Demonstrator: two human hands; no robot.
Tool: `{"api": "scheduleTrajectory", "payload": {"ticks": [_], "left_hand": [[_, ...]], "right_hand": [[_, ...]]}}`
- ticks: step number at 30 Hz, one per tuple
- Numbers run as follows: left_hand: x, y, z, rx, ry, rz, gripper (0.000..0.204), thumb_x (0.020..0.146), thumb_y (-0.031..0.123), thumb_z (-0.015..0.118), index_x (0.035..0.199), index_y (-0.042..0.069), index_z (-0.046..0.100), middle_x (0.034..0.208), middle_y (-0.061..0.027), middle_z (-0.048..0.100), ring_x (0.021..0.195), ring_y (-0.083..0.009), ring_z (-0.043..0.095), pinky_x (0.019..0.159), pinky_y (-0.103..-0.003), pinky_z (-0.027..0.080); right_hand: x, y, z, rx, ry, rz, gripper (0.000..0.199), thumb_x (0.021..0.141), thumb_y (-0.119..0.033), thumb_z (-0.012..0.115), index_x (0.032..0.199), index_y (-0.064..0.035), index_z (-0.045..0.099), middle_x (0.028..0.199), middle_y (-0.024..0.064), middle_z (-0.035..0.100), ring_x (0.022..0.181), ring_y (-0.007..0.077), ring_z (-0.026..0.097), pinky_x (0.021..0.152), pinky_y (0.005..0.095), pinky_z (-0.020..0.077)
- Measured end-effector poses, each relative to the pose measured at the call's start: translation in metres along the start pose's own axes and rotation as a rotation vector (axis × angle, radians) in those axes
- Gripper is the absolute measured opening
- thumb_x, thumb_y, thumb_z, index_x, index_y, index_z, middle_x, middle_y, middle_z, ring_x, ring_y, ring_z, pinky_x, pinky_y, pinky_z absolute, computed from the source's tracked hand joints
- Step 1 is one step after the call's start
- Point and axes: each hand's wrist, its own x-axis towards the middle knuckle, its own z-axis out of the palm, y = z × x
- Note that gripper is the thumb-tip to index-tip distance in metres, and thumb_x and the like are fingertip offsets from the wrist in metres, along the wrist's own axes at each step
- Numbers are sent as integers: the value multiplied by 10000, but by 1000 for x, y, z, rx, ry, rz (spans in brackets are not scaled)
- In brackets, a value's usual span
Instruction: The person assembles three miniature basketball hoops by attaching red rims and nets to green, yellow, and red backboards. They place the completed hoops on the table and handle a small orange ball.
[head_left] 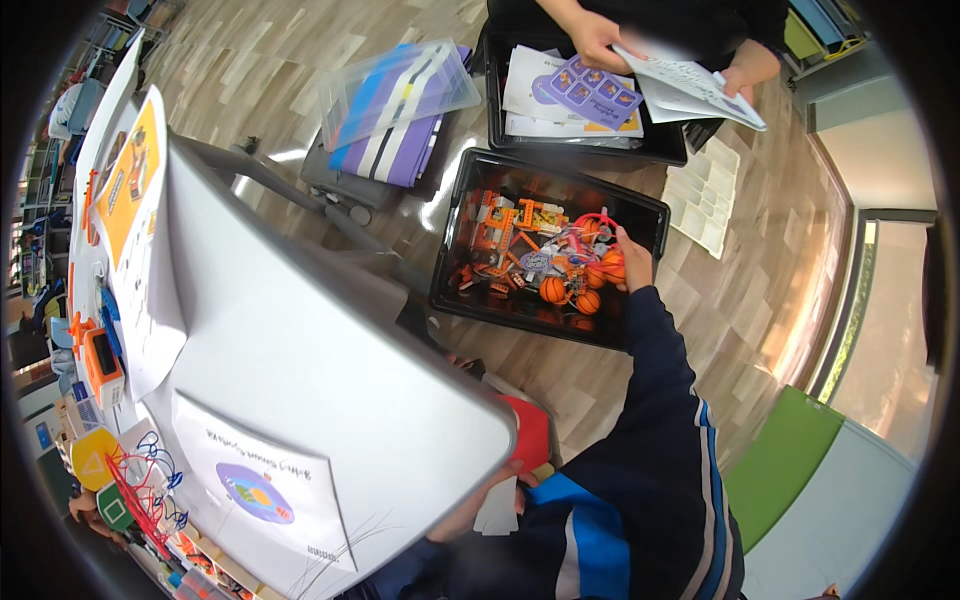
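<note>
My right hand (636, 262) reaches over the right side of a black plastic bin (445, 270). Its fingers are closed around small toy basketballs (610, 264), beside a red loop (594, 217). Orange, white and grey building pieces (520, 222) lie loose in the bin, together with more small basketballs (553, 290). Low in the view, my left hand (466, 517) is beside the table's near corner, close to my body. It is closed at a small white flat piece (497, 508); the table edge and the piece hide part of its fingers.
A white table (330, 330) with a printed booklet (265, 480) and other parts fills the left. Across from me, another person's hands (598, 40) hold papers over a second black bin (500, 130). A clear lid (400, 90) and a white sorting tray (703, 195) lie on the floor.
</note>
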Motion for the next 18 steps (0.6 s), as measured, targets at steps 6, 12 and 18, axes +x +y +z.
{"api": "scheduleTrajectory", "payload": {"ticks": [6, 12, 18], "left_hand": [[-42, -34, 5, 63, -276, 235, 252, 980, 227, 632, 1128, 23, 618, 859, -64, 667, 658, -142, 640, 602, -275, 509], [-116, -75, 8, 326, -399, 623, 296, 941, 136, 701, 1194, 17, 604, 939, -58, 678, 814, -126, 652, 699, -271, 525], [-208, -110, -27, 178, -410, 1055, 362, 990, 159, 609, 1295, -27, 549, 1069, -113, 681, 957, -180, 665, 871, -313, 527]], "right_hand": [[-120, -95, -26, 174, -133, -33, 552, 932, -601, 590, 797, -66, 591, 651, 70, 629, 398, 131, 536, 317, 226, 319], [-274, -189, -15, 195, -232, -665, 510, 1019, -449, 534, 729, -31, 580, 843, 111, 683, 592, 76, 575, 474, 197, 429], [-416, -250, 53, 103, -416, -1152, 412, 1004, -278, 580, 757, 48, 633, 951, 116, 671, 763, 98, 559, 716, 243, 439]]}}
